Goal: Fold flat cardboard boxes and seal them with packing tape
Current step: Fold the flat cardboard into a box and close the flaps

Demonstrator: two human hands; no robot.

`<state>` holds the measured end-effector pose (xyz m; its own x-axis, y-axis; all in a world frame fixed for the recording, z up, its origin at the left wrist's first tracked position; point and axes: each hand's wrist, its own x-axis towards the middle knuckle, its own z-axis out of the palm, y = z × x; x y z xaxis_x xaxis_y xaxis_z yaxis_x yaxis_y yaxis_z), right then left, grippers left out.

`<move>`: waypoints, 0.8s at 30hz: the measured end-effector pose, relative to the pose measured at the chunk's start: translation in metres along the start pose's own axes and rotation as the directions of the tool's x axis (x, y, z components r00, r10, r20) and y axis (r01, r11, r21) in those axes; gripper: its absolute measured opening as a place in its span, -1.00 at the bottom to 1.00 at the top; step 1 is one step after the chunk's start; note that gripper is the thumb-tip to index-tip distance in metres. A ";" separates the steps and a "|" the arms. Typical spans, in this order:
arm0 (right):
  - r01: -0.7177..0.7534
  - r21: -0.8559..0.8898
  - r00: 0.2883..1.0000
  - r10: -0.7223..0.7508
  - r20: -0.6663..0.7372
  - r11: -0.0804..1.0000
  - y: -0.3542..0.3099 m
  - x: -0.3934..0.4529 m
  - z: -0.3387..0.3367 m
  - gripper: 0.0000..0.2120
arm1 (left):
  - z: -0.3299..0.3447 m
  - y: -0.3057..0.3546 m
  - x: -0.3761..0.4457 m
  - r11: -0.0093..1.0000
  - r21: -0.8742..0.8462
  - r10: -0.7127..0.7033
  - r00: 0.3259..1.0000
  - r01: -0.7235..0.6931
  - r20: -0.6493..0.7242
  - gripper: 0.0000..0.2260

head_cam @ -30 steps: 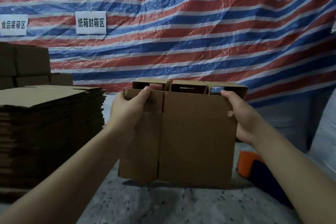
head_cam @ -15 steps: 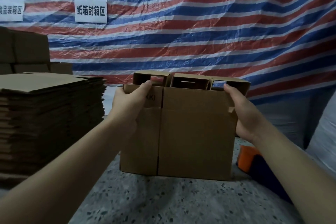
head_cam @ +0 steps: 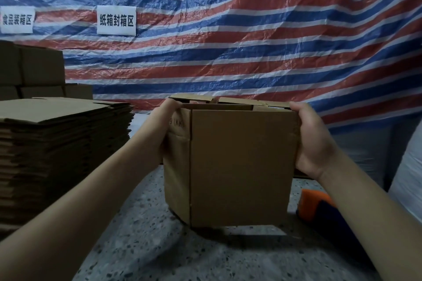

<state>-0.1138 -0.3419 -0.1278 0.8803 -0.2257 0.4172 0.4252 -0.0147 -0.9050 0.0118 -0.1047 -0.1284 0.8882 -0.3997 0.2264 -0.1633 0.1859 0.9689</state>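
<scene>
A brown cardboard box (head_cam: 237, 166) stands upright on the speckled stone table (head_cam: 141, 251), one vertical corner turned toward me. My left hand (head_cam: 163, 125) grips its upper left edge, fingers curled over the top. On the upper right edge my right hand (head_cam: 312, 139) holds the box the same way, thumb along the near face. The top flaps lie folded inward under my fingers; how far they close is hidden. An orange and dark blue tape dispenser (head_cam: 319, 207) lies on the table to the right, behind my right forearm.
A tall stack of flat cardboard sheets (head_cam: 61, 155) fills the left side. Folded boxes (head_cam: 34, 70) are piled behind it. A red, white and blue striped tarp (head_cam: 251, 41) with two white signs hangs at the back. White plastic wrap shows at the far right.
The box has opened from a nearly flat shape into a square one, and its corner now faces me. The upright top flaps have gone down inward. Both hands stayed on the top edges.
</scene>
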 end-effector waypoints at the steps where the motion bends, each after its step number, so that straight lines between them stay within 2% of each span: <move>1: -0.002 -0.008 1.000 0.002 0.009 1.000 0.000 0.000 0.004 -0.50 | -0.002 0.000 0.000 1.000 -0.026 -0.007 0.998 0.009 0.068 -0.68; 5: -0.071 0.048 0.997 0.069 0.041 0.996 0.004 0.000 0.017 -0.35 | -0.009 -0.001 -0.002 0.991 -0.133 0.006 0.966 0.030 0.260 -0.62; 8: -0.151 0.121 0.989 0.151 0.012 0.981 0.004 0.002 0.016 -0.37 | -0.014 0.002 -0.005 0.987 -0.160 0.025 0.942 0.031 0.335 -0.57; 11: -0.170 0.152 0.985 0.169 0.018 0.974 0.008 0.000 0.013 -0.42 | -0.016 0.002 -0.007 0.990 -0.136 0.035 0.915 0.022 0.402 -0.52; 13: -0.178 0.182 0.984 0.173 0.040 0.967 0.015 -0.003 0.012 -0.48 | -0.015 -0.003 -0.007 0.994 -0.104 0.010 0.917 0.034 0.399 -0.53; 15: -0.238 0.210 0.971 0.238 0.024 0.948 0.024 -0.005 0.012 -0.56 | -0.013 -0.008 -0.008 0.994 -0.095 -0.018 0.932 0.057 0.363 -0.55; 18: -0.313 0.217 0.944 0.327 -0.035 0.925 0.036 -0.005 0.007 -0.49 | -0.011 -0.013 -0.008 0.993 -0.104 -0.022 0.935 0.063 0.354 -0.51; 21: -0.261 0.206 0.961 0.273 -0.034 0.943 0.037 -0.007 0.007 -0.56 | -0.010 -0.013 -0.010 0.986 -0.161 0.034 0.906 0.038 0.423 -0.51; 24: -0.188 0.225 0.981 0.195 -0.006 0.956 0.033 -0.007 0.013 -0.63 | -0.002 -0.007 -0.010 0.963 -0.262 0.034 0.935 0.065 0.354 -0.54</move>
<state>-0.1030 -0.3286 -0.1591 0.9450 -0.2302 0.2325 0.2880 0.2478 -0.9250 0.0043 -0.1005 -0.1375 0.6729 -0.6849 0.2796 0.0129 0.3888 0.9212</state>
